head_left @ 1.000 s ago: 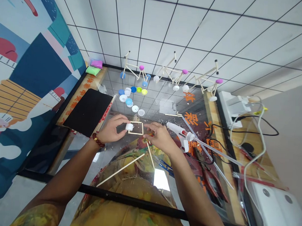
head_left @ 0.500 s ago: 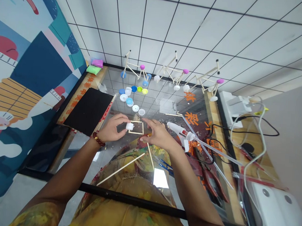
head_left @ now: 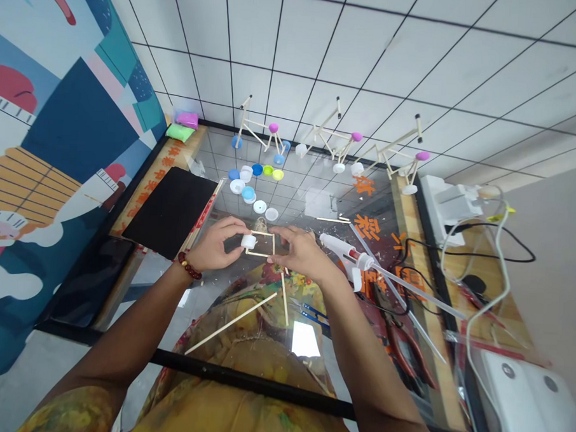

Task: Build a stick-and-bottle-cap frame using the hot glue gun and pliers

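Between its thumb and fingers, my left hand (head_left: 220, 243) grips a white bottle cap (head_left: 249, 241) at the left end of a small frame of pale sticks (head_left: 274, 243). My right hand (head_left: 298, 249) is at the frame's right side, its thumb and fingertips by the lower and upper sticks; its fingers are apart and contact with the frame is hard to make out. Two loose sticks, one long (head_left: 230, 323) and one shorter (head_left: 284, 298), lie on the glass table nearer my body.
Loose caps (head_left: 260, 206) lie beyond my hands, with three stick models (head_left: 336, 138) along the back. A glue gun (head_left: 341, 247), pliers (head_left: 399, 345) and cables are at the right. A black sheet (head_left: 171, 211) lies at the left.
My right hand has moved slightly left, closer to the frame, and its thumb has come nearer the lower stick. The shorter loose stick has shifted a little. My left hand keeps its grip.
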The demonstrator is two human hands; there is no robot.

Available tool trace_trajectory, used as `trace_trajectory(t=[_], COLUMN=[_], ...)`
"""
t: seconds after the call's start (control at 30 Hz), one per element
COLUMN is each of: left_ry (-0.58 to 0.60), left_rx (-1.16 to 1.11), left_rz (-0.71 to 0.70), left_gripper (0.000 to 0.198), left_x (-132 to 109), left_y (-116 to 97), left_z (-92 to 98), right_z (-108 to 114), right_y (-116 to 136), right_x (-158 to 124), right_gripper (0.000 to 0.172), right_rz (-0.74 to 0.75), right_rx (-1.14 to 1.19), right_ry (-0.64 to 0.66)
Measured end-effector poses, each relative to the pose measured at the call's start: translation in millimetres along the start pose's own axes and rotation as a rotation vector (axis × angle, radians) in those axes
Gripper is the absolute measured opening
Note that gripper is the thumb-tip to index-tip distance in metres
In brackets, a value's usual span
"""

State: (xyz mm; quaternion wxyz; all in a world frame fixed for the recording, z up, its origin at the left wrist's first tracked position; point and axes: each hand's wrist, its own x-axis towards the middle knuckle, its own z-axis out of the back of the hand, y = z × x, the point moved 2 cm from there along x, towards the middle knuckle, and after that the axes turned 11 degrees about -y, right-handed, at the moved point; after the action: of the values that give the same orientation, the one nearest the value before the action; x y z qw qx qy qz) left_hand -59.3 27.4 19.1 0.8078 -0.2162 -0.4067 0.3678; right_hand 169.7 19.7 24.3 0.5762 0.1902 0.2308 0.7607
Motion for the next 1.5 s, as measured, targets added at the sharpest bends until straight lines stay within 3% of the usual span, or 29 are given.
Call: trace_trajectory(t=[0.67, 0.93, 1.17, 1.5], left_ry=[-0.019, -0.018, -0.027, -0.026], left_rx=[0.004, 0.001, 0.005, 0.007], left_rz=[-0.006, -0.005, -0.010, -0.003], left_gripper=[0.028, 0.028, 0.028, 0.028], left_x=[1.3, 0.9, 1.2, 0.2], left_y=[-0.6, -0.9, -1.7, 0.0], left_z=[-0.7, -0.6, -0.7, -0.3], right_z=[0.8, 2.5, 1.7, 1.6], right_y=[0.5, -3.1, -6.9, -5.9], right_x=[-3.7, -6.2, -6.1, -4.9], right_gripper=[0.050, 0.067, 0.049, 0.048], right_rz=[-0.004, 0.001, 0.012, 0.013], right_rx=[-0.010, 0.025, 0.051, 0.045], right_ry=[-0.016, -0.014, -0.016, -0.022])
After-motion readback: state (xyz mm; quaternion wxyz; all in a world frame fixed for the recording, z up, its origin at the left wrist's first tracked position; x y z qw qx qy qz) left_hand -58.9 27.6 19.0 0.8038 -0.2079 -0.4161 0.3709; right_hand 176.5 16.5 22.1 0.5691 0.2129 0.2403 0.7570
